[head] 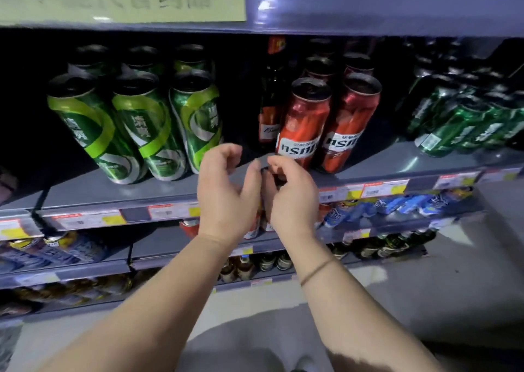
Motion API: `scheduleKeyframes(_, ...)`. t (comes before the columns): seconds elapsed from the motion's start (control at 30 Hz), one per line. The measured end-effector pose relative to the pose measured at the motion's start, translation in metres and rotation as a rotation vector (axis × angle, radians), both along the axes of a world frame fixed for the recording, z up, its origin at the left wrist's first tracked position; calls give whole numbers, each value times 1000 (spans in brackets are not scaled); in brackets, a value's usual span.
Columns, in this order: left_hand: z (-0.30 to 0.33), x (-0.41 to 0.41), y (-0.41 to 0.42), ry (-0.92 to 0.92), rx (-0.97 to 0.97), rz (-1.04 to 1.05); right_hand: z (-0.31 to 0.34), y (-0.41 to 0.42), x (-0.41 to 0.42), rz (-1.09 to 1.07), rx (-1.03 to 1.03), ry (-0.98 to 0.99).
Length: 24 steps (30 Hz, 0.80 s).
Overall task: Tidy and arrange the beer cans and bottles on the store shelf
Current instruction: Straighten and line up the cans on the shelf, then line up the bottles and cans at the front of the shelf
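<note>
Head view: both hands (226, 190) seemingly half-curled.

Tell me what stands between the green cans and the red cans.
One dark bottle stands between the green cans and the red cans, set further back, in the head view.

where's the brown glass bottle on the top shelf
In the head view the brown bottle stands centre shelf, between the green cans and red cans, set back behind their front row.

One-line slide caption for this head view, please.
Both hands, left hand and right hand, hover empty before a shelf of green cans, a brown bottle and red cans.
</note>
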<state>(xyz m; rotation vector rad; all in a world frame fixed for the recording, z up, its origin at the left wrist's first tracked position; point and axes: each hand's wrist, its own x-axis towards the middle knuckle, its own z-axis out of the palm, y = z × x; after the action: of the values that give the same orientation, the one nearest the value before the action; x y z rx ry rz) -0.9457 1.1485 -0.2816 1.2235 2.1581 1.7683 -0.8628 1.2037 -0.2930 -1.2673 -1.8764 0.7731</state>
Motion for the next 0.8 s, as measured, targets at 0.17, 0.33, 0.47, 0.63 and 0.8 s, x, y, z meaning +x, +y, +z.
scheduleKeyframes(0.17,20,24,51,-219,-151,-5,-7,23,36,156,67,-30)
scheduleKeyframes(0.33,9,42,67,-216,-337,-141,-2,76,92,-165,8,135)
scheduleKeyframes(0.47,8,54,76,-188,-323,-101,11,112,99,78,-211,-27)
scheduleKeyframes(0.63,12,61,78,-207,-333,-15,22,123,97,152,-280,-11)
scheduleKeyframes(0.8,12,57,79,-218,-362,-18,21,124,103,78,-262,4)
